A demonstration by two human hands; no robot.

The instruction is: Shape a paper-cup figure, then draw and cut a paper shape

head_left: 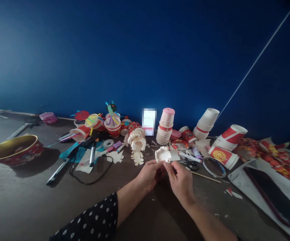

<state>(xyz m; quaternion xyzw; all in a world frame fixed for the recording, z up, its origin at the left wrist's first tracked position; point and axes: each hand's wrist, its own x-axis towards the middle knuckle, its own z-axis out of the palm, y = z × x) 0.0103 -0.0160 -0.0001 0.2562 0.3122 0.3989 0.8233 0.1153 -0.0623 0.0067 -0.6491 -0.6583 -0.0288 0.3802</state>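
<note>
Just above the dark table, my left hand [150, 175] and my right hand [181, 180] pinch a white scalloped paper ring [163, 154], with curled tabs along its rim, that looks cut from a paper cup. Their fingertips meet at its near edge and hide part of it. Beyond my left hand lies a chain of similar scalloped paper rings [137, 145], one nested in another, with a flat petal-edged piece toward me. Behind the held ring rises a stack of paper cups [165, 129] topped with a pink lid-like disc.
To the left are a red-and-gold bowl [15, 157], a cutter knife [58, 172], a marker [92, 154] and a black cord [84, 183]. Decorated cups [112, 127] stand behind. On the right are tape rolls [214, 167], leaning cups [223, 157] and a phone [275, 197].
</note>
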